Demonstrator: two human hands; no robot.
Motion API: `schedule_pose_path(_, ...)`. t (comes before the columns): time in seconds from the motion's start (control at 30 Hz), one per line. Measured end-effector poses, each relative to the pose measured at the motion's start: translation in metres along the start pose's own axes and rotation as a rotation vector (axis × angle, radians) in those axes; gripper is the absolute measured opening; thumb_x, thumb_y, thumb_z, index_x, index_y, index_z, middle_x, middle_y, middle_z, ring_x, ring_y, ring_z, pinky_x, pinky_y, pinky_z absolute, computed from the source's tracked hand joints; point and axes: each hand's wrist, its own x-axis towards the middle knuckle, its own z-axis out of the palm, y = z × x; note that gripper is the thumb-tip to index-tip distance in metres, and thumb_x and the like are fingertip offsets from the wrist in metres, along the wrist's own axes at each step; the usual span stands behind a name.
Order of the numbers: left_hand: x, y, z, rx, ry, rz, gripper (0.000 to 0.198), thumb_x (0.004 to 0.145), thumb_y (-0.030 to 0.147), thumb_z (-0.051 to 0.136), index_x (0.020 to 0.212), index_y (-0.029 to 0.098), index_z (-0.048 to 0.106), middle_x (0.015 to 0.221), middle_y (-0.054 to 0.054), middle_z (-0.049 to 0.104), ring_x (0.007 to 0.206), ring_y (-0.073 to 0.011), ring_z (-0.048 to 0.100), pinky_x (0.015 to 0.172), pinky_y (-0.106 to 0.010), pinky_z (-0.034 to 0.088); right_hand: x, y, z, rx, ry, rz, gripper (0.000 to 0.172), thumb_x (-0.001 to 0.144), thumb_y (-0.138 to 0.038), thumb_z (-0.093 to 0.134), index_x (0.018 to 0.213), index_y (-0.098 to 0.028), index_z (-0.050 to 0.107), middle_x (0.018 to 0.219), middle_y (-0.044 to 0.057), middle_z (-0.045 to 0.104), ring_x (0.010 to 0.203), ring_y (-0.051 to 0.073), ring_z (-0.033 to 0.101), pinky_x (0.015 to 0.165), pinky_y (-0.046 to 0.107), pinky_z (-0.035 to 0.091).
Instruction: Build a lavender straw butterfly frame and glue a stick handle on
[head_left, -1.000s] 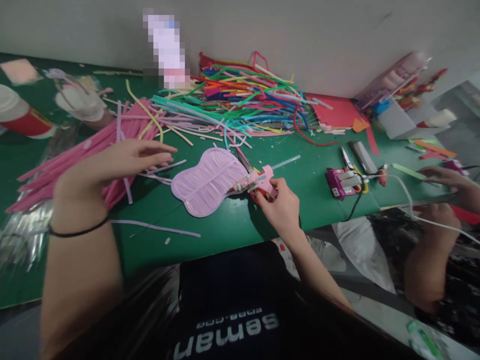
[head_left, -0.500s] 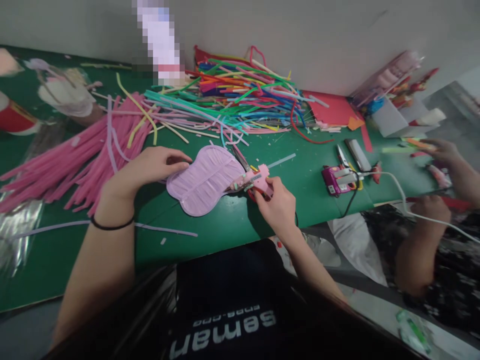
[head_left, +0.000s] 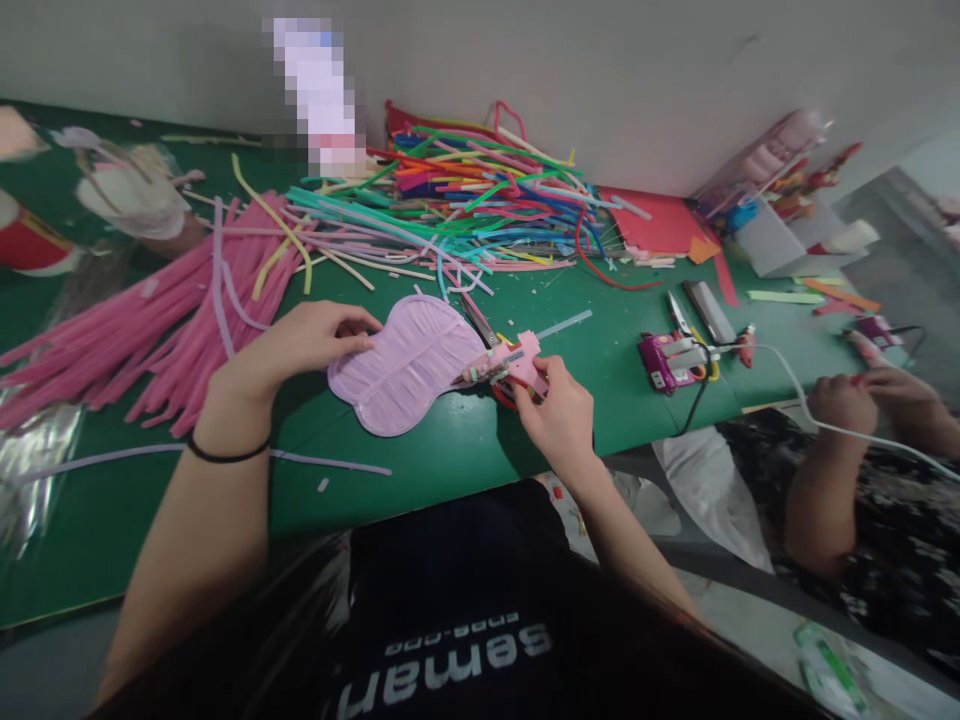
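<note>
My left hand (head_left: 322,335) grips the left edge of a lilac butterfly-wing-shaped piece (head_left: 409,365) made of ribbed, gathered material, thumb on top and the other fingers partly hidden. In my right hand (head_left: 559,410) is a pink glue gun (head_left: 521,358), its nozzle pointing left at the piece's right edge. I cannot tell whether the nozzle touches it. A translucent glue stick (head_left: 566,322) sticks out of the back of the gun. Scissors (head_left: 478,318) lie just behind, partly covered. A lilac pipe cleaner (head_left: 330,460) lies on the table before my left wrist.
Pink pipe cleaners (head_left: 172,310) lie at left, with a multicoloured heap (head_left: 480,190) along the wall. To the right are a purple power adapter (head_left: 664,362), a white cable (head_left: 799,385) and red sheets (head_left: 652,220). A co-worker's hands (head_left: 847,405) are at far right.
The lilac piece and my left hand have shifted very slightly; both hands keep their holds. The co-worker's reaching hand has drawn back from the coloured strips to their other hand.
</note>
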Motion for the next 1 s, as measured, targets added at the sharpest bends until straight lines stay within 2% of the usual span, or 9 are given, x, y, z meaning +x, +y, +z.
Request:
schedule_pose_path(0.4, -0.003, -0.005, -0.006, -0.004, -0.045, -0.012, 0.058, 0.072, 0.06, 0.06, 0.111, 0.019, 0.073, 0.098, -0.007, 0.076, 0.087, -0.0263, 0.068, 0.075, -0.032, 0.049, 0.0, 0.001, -0.001, -0.005, 0.008, -0.002, 0.023, 0.087, -0.034, 0.057, 0.103, -0.018, 0.059, 0.093, 0.012, 0.074, 0.079, 0.025, 0.07, 0.068, 0.034, 0.049)
schedule_pose_path(0.63, -0.009, -0.005, -0.012, 0.0, -0.088, -0.002, 0.053, 0.079, 0.055, 0.06, 0.113, 0.016, 0.071, 0.098, -0.005, 0.076, 0.086, -0.022, 0.066, 0.076, -0.031, 0.048, -0.001, 0.001, -0.003, 0.006, 0.002, -0.024, 0.021, 0.086, -0.03, 0.056, 0.103, -0.018, 0.059, 0.094, 0.011, 0.074, 0.079, 0.023, 0.07, 0.067, 0.033, 0.048)
schedule_pose_path(1.0, -0.006, -0.019, -0.011, -0.035, -0.087, 0.024, 0.054, 0.079, 0.057, 0.061, 0.113, 0.017, 0.071, 0.104, -0.007, 0.075, 0.088, -0.0231, 0.067, 0.074, -0.032, 0.05, -0.001, 0.002, -0.008, -0.024, 0.006, -0.053, 0.02, 0.085, -0.029, 0.057, 0.102, -0.018, 0.059, 0.095, 0.011, 0.074, 0.078, 0.023, 0.07, 0.064, 0.032, 0.047)
